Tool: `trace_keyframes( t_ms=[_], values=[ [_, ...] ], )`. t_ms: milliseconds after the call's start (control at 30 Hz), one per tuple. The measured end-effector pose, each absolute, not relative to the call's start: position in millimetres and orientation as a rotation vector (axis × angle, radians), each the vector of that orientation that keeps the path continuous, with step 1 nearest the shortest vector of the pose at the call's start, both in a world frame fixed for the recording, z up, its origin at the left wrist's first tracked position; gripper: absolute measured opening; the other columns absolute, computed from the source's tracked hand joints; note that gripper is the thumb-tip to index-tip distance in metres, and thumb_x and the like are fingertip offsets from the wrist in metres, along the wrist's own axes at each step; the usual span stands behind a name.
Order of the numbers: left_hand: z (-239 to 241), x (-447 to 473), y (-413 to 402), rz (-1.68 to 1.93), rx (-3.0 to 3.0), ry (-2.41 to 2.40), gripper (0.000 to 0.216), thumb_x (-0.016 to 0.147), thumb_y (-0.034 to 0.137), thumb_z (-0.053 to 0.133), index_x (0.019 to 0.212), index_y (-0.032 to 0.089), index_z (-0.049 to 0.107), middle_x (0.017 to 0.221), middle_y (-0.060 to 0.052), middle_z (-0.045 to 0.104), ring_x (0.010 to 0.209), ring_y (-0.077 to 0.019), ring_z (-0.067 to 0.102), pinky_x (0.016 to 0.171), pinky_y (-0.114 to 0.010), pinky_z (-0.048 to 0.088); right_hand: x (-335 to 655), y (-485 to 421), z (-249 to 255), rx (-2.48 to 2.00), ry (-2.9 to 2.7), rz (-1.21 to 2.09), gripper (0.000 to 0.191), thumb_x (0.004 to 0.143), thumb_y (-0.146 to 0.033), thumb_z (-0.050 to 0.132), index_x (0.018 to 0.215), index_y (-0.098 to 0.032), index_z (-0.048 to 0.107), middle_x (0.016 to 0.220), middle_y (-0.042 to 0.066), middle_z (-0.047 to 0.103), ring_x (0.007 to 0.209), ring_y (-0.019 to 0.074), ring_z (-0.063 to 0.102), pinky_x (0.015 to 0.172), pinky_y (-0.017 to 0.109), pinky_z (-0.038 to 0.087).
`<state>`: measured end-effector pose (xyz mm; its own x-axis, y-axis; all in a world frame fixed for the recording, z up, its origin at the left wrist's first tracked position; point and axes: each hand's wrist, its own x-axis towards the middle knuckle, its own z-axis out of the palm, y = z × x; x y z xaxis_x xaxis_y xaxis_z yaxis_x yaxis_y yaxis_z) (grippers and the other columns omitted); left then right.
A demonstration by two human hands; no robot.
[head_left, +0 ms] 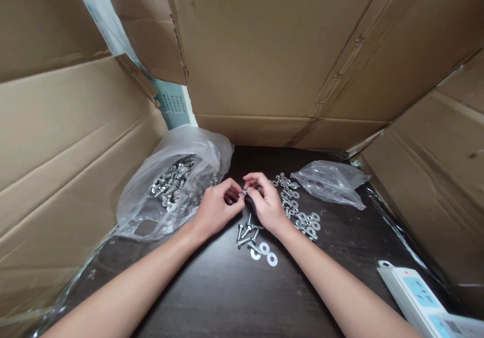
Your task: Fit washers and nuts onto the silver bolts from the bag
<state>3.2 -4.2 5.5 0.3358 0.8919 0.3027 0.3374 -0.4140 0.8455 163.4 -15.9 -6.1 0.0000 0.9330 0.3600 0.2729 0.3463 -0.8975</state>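
My left hand and my right hand meet above the dark table, both closed in a fingertip pinch. Between their fingertips is a small shiny metal fastener, mostly covered, so its exact kind is unclear. Just below the hands lies a loose group of bolts. A few flat washers rest beside those bolts, toward me. To the right of my right hand spreads a pile of nuts, bolts and washers, partly hidden behind that hand.
At left, an open clear plastic bag holds many metal bolts. A flattened plastic bag lies at the back right. A white power strip sits at the front right. Cardboard walls enclose the dark table.
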Motion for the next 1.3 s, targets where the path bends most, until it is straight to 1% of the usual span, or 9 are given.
trace_keyframes(
  t_ms=[67, 167, 467, 667, 833, 900, 1033, 1133, 1300],
  values=[
    [6.1, 3.0, -4.1, 1.039, 1.932, 1.073, 0.007, 0.081, 0.014, 0.064, 0.085, 0.019, 0.063, 0.078, 0.001, 0.073, 0.071, -0.0139, 0.069, 0.066, -0.023, 0.054, 162.9, -15.8, -5.0, -1.19, -1.525, 0.756, 0.016, 0.094, -0.026, 0.049, 0.105, -0.022, 0.06, 0.087, 0.002, 0.063, 0.079, 0.0176, 0.062, 0.074, 0.031, 0.048],
    [6.1, 2.6, -4.3, 1.039, 1.958, 1.046, 0.006, 0.081, 0.014, 0.064, 0.085, 0.019, 0.063, 0.078, 0.001, 0.072, 0.071, -0.0135, 0.068, 0.067, -0.024, 0.054, 162.3, -16.4, -3.5, -1.231, -1.58, 0.75, 0.016, 0.096, -0.026, 0.047, 0.106, -0.022, 0.06, 0.081, 0.0, 0.064, 0.075, 0.0173, 0.062, 0.072, 0.031, 0.047],
    [6.4, 3.2, -4.9, 1.045, 1.951, 1.059, 0.004, 0.082, 0.015, 0.063, 0.083, 0.019, 0.063, 0.077, 0.001, 0.071, 0.07, -0.0129, 0.066, 0.066, -0.023, 0.052, 162.7, -18.9, -4.6, -1.216, -1.682, 0.692, 0.021, 0.097, -0.022, 0.044, 0.114, -0.022, 0.057, 0.089, 0.004, 0.063, 0.09, 0.0206, 0.062, 0.077, 0.033, 0.049],
    [5.3, 2.4, -4.6, 1.039, 1.911, 1.122, 0.002, 0.083, 0.018, 0.063, 0.084, 0.019, 0.063, 0.077, 0.001, 0.071, 0.071, -0.0142, 0.068, 0.065, -0.023, 0.052, 162.3, -19.0, -6.5, -1.148, -1.694, 0.681, 0.031, 0.091, -0.012, 0.045, 0.119, -0.022, 0.054, 0.101, 0.006, 0.062, 0.096, 0.0204, 0.06, 0.081, 0.034, 0.049],
    [4.1, 3.6, -2.5, 1.028, 1.909, 1.117, 0.003, 0.083, 0.018, 0.063, 0.085, 0.019, 0.063, 0.078, 0.0, 0.072, 0.072, -0.0148, 0.069, 0.066, -0.024, 0.053, 162.7, -19.1, -8.7, -1.129, -1.652, 0.672, 0.037, 0.084, -0.007, 0.047, 0.116, -0.023, 0.056, 0.099, 0.005, 0.06, 0.091, 0.0191, 0.058, 0.077, 0.032, 0.048],
    [4.0, 3.6, -2.3, 1.028, 1.909, 1.112, 0.002, 0.083, 0.018, 0.063, 0.085, 0.019, 0.062, 0.078, 0.0, 0.071, 0.071, -0.0145, 0.068, 0.066, -0.024, 0.053, 162.8, -18.5, -8.6, -1.142, -1.617, 0.668, 0.034, 0.084, -0.009, 0.049, 0.114, -0.023, 0.057, 0.099, 0.005, 0.06, 0.09, 0.0187, 0.058, 0.076, 0.031, 0.048],
    [5.1, 2.3, -3.8, 1.036, 1.935, 1.062, 0.004, 0.083, 0.016, 0.062, 0.086, 0.019, 0.062, 0.078, 0.0, 0.071, 0.071, -0.0136, 0.068, 0.066, -0.023, 0.053, 162.2, -16.5, -6.6, -1.206, -1.586, 0.682, 0.02, 0.094, -0.021, 0.047, 0.111, -0.021, 0.058, 0.092, 0.003, 0.063, 0.086, 0.0185, 0.061, 0.077, 0.032, 0.048],
    [6.1, 2.1, -4.5, 1.046, 1.966, 1.048, 0.004, 0.083, 0.016, 0.061, 0.086, 0.018, 0.062, 0.078, 0.0, 0.07, 0.07, -0.0131, 0.067, 0.066, -0.023, 0.053, 161.8, -16.0, -5.1, -1.236, -1.613, 0.704, 0.018, 0.097, -0.024, 0.045, 0.11, -0.021, 0.058, 0.085, 0.002, 0.063, 0.082, 0.0184, 0.062, 0.077, 0.033, 0.048],
    [5.1, 3.7, -3.0, 1.042, 1.966, 1.069, 0.004, 0.085, 0.017, 0.06, 0.086, 0.019, 0.063, 0.078, 0.0, 0.07, 0.071, -0.0133, 0.066, 0.066, -0.023, 0.053, 161.4, -17.1, -5.2, -1.229, -1.657, 0.674, 0.021, 0.097, -0.021, 0.044, 0.114, -0.02, 0.057, 0.089, 0.003, 0.063, 0.088, 0.0199, 0.062, 0.079, 0.034, 0.048]
  ],
)
